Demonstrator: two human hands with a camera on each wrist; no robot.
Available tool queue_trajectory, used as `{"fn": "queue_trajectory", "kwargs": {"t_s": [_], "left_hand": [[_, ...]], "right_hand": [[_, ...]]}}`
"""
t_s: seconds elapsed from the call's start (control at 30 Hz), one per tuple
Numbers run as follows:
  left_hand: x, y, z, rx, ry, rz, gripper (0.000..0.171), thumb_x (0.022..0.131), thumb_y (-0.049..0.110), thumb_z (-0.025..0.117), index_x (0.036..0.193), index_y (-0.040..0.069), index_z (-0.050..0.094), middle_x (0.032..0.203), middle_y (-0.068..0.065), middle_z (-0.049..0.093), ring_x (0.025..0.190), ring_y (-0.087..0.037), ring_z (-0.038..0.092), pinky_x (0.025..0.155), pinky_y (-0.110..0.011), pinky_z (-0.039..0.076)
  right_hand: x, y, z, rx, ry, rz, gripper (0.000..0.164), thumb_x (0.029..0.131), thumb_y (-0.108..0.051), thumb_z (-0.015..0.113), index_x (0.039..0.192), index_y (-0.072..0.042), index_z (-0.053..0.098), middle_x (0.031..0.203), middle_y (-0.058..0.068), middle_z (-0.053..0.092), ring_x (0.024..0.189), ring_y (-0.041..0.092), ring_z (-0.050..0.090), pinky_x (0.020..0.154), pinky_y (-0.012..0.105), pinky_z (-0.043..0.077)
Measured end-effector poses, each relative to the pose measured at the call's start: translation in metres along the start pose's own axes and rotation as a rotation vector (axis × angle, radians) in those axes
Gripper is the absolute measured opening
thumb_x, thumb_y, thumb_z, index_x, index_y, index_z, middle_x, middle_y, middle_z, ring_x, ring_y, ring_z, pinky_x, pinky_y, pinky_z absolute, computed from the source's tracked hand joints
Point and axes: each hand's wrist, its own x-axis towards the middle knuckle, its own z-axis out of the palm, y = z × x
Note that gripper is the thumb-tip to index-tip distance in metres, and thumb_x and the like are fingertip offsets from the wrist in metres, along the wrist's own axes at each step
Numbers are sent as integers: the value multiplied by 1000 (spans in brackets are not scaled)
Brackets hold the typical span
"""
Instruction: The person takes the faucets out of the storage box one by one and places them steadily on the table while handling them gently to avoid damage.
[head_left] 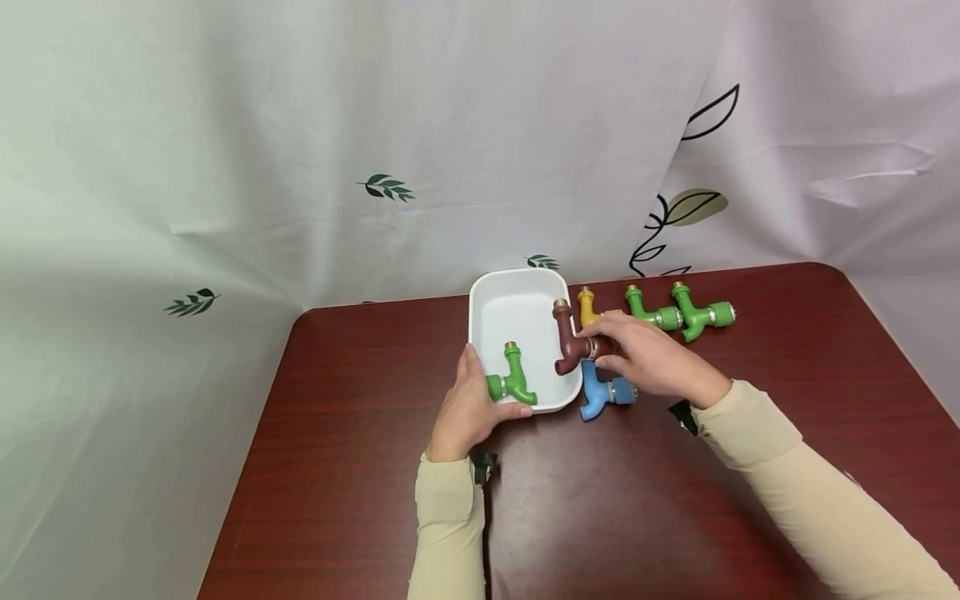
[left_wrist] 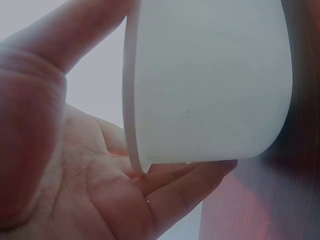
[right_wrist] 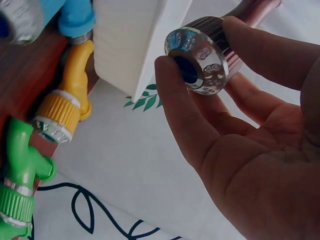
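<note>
A white plastic tray (head_left: 517, 312) stands on the table, with a green tap (head_left: 516, 372) lying inside at its near left. My left hand (head_left: 467, 408) grips the tray's near left corner, thumb along the near rim and fingers against the left wall. The left wrist view shows the tray's outer wall (left_wrist: 210, 85) close up. Over the tray's right rim, my right hand (head_left: 648, 354) holds a dark brown tap (head_left: 567, 337) by its ribbed knob (right_wrist: 205, 55), the thumb and fingers round it. A blue tap (head_left: 596, 393) lies beside the tray, below the right hand.
Right of the tray lie a yellow tap (head_left: 587, 307), partly hidden by the right hand, and two green taps, one nearer (head_left: 651, 310) and one farther right (head_left: 701, 313). A patterned white cloth (head_left: 450, 150) hangs behind the dark red table (head_left: 360, 442).
</note>
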Motion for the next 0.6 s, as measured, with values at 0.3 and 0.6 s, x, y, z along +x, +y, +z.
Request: {"fn": "queue_trajectory", "kwargs": {"t_s": [0.3, 0.6], "left_hand": [[1, 0, 1, 8, 5, 10, 132, 69, 40, 94, 157, -8, 8, 165, -20, 14, 130, -40, 49, 106, -46, 42], [1, -1, 2, 9, 8, 10, 133, 69, 40, 94, 157, -8, 7, 165, -21, 14, 129, -41, 50, 105, -47, 43]], "right_hand": [[-12, 8, -5, -35, -9, 4, 33, 90, -1, 72, 122, -2, 65, 122, 16, 63, 107, 33, 60, 90, 53, 48], [-24, 18, -10, -80, -7, -27, 33, 88, 2, 72, 121, 1, 66, 119, 15, 65, 113, 35, 57, 94, 54, 45]]}}
